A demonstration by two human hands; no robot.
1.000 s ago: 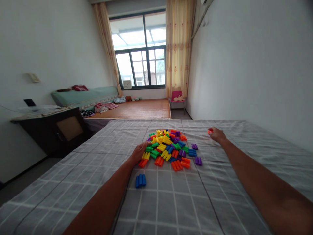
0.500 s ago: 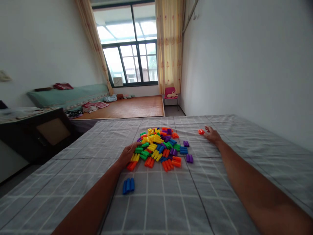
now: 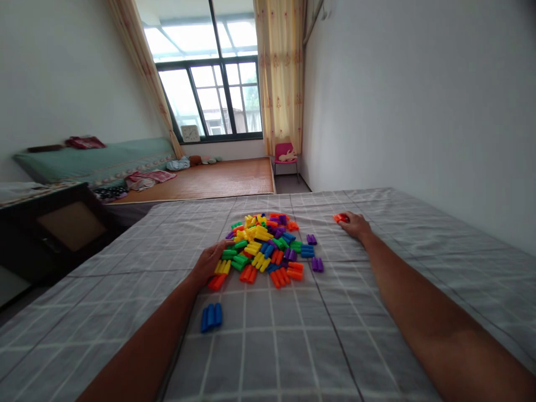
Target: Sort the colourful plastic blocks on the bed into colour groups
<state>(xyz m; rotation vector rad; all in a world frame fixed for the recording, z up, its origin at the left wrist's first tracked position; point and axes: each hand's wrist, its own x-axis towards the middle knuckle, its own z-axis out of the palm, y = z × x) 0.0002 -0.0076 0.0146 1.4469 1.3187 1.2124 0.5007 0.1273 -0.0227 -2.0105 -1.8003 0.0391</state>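
A heap of colourful plastic blocks, each made of joined tubes in yellow, green, blue, purple or orange, lies on a grey checked bedsheet. My left hand rests against the heap's left side, fingers stretched out beside the green and yellow pieces and holding nothing. Right of the heap, my right hand has its fingers closed on an orange block lying on the sheet. Two purple blocks sit apart at the heap's right. Nearer to me, by my left forearm, is a blue block.
Beyond the sheet is a second bed with a brown mat and some clothes. A dark cabinet stands at the left, a pink chair by the window. A white wall runs along the right.
My right hand has moved onto the orange block and its fingers have closed on it. My left hand stays at the heap. The whole view has shifted slightly.
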